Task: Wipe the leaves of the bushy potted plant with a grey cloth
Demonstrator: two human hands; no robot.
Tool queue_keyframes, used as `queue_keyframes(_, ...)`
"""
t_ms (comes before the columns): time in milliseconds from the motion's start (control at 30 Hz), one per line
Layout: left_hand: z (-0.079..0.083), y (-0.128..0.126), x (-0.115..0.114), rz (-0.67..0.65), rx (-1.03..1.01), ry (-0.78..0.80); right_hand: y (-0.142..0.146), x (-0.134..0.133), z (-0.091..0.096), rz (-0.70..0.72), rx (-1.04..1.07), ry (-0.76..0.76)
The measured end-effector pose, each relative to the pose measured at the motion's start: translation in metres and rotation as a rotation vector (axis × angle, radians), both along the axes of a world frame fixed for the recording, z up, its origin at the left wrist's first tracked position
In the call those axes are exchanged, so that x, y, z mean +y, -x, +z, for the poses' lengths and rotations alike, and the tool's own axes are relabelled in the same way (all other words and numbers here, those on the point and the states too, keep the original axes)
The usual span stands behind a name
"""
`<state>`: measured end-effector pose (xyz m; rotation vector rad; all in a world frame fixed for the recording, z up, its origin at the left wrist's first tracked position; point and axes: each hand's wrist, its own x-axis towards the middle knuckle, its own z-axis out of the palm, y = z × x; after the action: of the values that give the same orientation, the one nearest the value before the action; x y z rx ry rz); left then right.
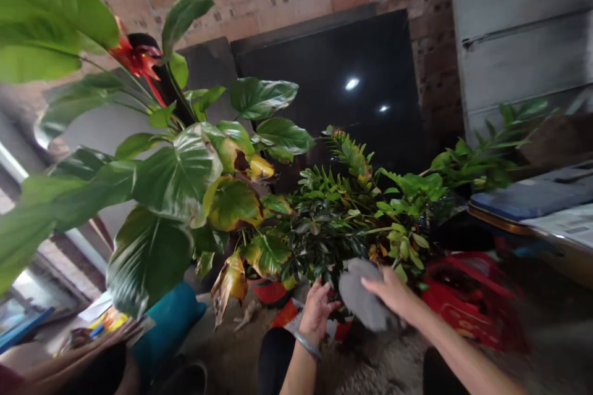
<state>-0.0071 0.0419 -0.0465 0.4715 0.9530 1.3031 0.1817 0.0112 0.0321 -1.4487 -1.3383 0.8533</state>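
Note:
My right hand (393, 294) grips a grey cloth (359, 297) and holds it against the lower leaves of a bushy small-leaved plant (340, 222). My left hand (317, 308), with a bracelet on the wrist, reaches up beside the cloth with its fingers curled under those same leaves; what they hold is hidden. A large plant with broad green and yellowing leaves (178, 182) and a red flower (136, 57) stands to the left. Its red pot (270, 291) shows just left of my left hand.
A big black panel (333, 86) leans on the brick wall behind the plants. A red crate (467, 296) sits on the floor to the right, below a table edge with a blue item (528, 197). A teal object (169, 324) and papers lie at lower left.

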Motion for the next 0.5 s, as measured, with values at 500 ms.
queue_keyframes(500,0.001,-0.021,-0.011,0.043,0.046,0.103,-0.028,0.008,0.011,-0.237,0.035,0.055)
